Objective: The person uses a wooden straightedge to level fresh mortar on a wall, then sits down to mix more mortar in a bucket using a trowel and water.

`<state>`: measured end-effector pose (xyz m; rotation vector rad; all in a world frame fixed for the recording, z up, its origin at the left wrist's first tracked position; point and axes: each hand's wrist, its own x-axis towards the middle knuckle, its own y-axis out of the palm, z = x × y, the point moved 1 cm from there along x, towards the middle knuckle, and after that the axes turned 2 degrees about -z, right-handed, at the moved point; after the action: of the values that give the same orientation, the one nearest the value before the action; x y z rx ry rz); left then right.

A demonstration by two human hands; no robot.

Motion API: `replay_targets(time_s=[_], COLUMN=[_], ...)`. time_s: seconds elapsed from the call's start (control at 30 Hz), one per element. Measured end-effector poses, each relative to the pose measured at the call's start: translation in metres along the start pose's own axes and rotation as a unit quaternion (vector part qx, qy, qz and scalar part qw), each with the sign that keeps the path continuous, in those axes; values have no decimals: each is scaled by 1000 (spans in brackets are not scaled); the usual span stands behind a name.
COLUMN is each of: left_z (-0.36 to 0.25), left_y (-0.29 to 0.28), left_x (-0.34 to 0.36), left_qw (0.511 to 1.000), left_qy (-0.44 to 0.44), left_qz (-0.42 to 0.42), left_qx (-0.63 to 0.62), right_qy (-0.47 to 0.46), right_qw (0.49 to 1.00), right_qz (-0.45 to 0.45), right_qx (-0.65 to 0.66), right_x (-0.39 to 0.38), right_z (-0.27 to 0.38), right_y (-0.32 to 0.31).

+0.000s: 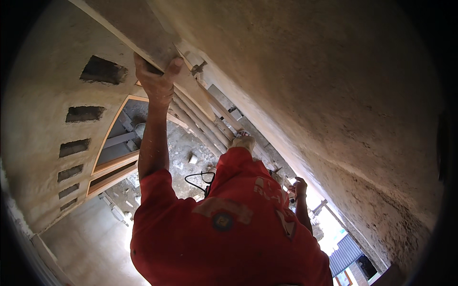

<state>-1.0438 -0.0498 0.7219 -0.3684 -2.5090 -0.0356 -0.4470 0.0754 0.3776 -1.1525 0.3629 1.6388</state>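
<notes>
Overhead at the upper left, my left hand [157,81] is closed on the edge of a long wooden board [129,26]. Its thumb presses on one side, and the fingers curl behind the other side, partly hidden. The board slants down from the top of the picture beside the plastered wall [334,86]. Lower on the right, my right hand [300,187] is held near that wall with its fingers bent; whatever lies in them is too small and dark to name. My red shirt [229,238] covers the lower middle.
Several wooden poles [202,126] run below the board. A small metal piece [199,67] sticks out near the wall. Far below, the floor [179,148] is strewn with rubble. On the left, a wall with square holes [85,114] adjoins a wood-framed opening [112,159].
</notes>
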Motion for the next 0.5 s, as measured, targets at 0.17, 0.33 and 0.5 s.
replay_targets(time_s=[0.17, 0.33, 0.5], left_z=[11, 21, 21], left_y=[21, 38, 57], left_x=[-22, -30, -29], left_qw=[998, 994, 987], left_qy=[-34, -26, -74], left_qz=[33, 60, 89], left_qx=[-34, -93, -111], right_qy=[18, 44, 64], right_qw=[1000, 998, 996], right_qz=[-19, -15, -30], right_qx=[6, 48, 46], right_x=[-11, -23, -32], right_z=[-4, -19, -25], right_y=[4, 0, 7])
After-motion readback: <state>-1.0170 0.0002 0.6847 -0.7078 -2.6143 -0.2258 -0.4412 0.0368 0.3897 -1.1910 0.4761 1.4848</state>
